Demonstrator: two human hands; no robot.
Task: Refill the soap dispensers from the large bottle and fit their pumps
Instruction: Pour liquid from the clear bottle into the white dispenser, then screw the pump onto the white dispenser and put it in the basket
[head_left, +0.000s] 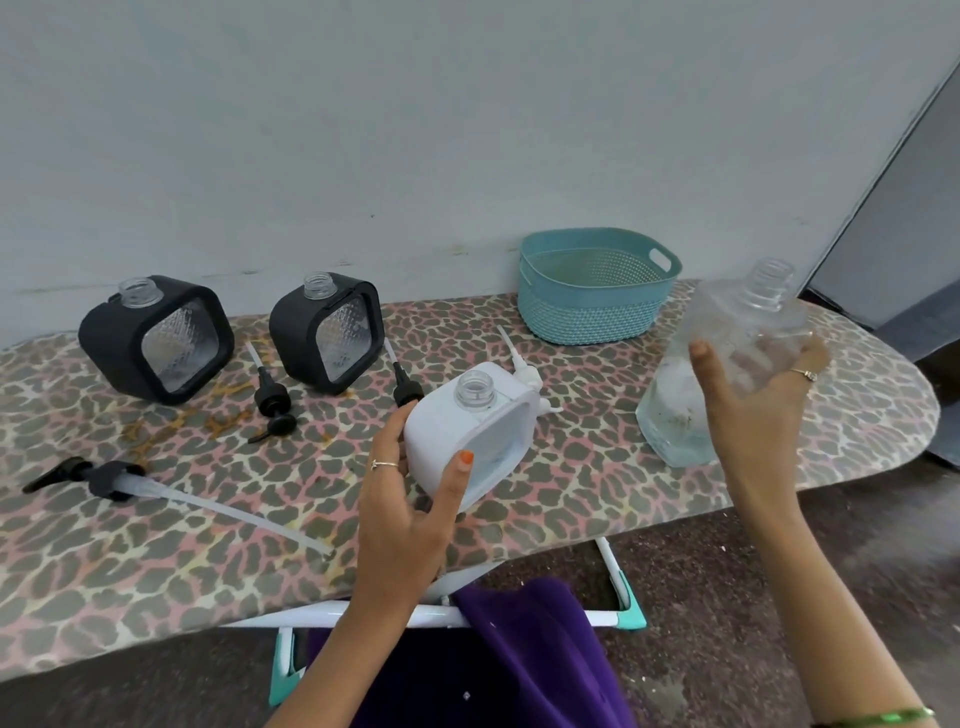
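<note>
White soap dispenser (470, 431) is gripped by the left hand (410, 499) near the ironing board's (156, 571) front edge, large bottle (727, 364) clutched in the right hand (753, 400); nothing's pumped yet, all three still capless.

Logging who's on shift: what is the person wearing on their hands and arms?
Both forearms are bare, no sleeves. The left hand has a ring and orange nail polish on the thumb. The right hand has a gold ring, with a green bangle at the wrist.
</note>
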